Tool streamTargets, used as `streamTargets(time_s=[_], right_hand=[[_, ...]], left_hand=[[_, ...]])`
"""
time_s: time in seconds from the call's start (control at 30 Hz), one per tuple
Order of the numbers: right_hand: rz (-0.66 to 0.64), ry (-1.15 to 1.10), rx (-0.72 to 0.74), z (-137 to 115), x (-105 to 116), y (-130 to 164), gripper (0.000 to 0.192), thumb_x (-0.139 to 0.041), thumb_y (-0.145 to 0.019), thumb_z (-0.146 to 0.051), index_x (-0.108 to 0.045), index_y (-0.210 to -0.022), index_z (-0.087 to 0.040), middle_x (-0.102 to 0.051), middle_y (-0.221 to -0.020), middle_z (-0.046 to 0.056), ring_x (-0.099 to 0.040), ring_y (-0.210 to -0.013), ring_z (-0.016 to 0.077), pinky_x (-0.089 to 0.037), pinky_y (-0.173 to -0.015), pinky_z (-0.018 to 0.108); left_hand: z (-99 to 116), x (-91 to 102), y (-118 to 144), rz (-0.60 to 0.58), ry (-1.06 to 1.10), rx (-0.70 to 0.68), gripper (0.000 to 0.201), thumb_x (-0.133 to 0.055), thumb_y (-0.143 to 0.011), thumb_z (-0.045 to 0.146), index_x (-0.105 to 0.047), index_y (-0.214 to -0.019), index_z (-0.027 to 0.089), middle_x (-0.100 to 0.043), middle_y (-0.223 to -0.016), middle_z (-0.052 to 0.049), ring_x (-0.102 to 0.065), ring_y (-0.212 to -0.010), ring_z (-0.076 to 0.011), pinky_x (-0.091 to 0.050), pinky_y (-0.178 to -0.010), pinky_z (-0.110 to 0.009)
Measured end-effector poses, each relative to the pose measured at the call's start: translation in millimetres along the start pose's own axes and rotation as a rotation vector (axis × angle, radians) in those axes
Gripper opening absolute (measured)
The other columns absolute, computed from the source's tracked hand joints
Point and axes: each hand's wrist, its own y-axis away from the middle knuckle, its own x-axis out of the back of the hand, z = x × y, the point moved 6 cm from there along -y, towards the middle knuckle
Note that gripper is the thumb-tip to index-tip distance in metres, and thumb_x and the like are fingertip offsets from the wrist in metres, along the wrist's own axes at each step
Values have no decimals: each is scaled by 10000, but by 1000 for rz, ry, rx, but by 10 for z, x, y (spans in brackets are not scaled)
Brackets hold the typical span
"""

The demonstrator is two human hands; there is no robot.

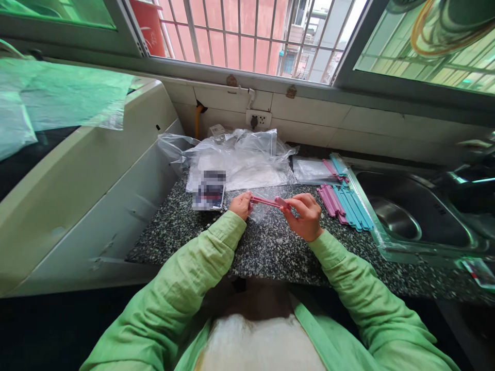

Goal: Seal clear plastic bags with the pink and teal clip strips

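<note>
A pink sealing clip (266,201) is held level above the speckled counter (270,247), one end in each hand. My left hand (240,204) pinches its left end and my right hand (305,215) grips its right end. A small clear plastic bag (258,212) hangs under the clip between the hands. Both sleeves are light green.
A row of pink and blue clips (345,204) lies to the right, beside the steel sink (413,216). Crumpled clear bags (240,157) pile up at the back. A blurred phone (210,191) lies left of my hands. A white appliance (85,185) stands at left.
</note>
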Motion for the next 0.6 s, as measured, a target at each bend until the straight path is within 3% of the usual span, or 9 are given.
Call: streamTargets(time_s=[0.6], right_hand=[[35,-12,-37,48,45,-21,46,-579,-710,-227,-576,-733,-188,-555,-681,25,-509,-669,140,-433,-599,279]], left_hand=[[-35,63,-69,5,29,-25,334,-512,-710,414,-503,-545,123,-364,-344,71,-296,-284,-22,-231,-304,-143]])
